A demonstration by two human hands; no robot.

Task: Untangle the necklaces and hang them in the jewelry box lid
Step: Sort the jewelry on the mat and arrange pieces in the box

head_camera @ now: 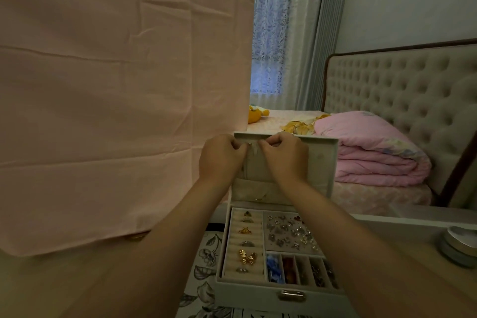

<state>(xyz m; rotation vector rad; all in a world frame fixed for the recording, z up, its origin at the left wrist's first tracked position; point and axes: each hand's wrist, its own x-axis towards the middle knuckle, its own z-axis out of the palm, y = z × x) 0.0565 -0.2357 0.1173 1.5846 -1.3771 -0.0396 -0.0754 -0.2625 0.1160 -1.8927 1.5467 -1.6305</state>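
Note:
A pale jewelry box (258, 289) stands open in front of me, its lid (322, 162) upright. My left hand (222, 157) and my right hand (284, 157) are both raised to the lid's top edge, fingers curled and pinching a thin necklace chain (251, 148) between them. A strand of the chain hangs down the lid's lining between my hands. The tray below holds rings (245, 231) in slots on the left and small earrings (289, 232) on the right. A pocket (255, 190) runs across the lid's lower part.
A pink cloth (116, 98) hangs at the left, close to the box. A bed with a folded pink quilt (374, 152) and a tufted headboard (402, 95) lies behind. A round tin (459, 245) sits on the table at the right. A flower-patterned mat (204, 266) lies under the box.

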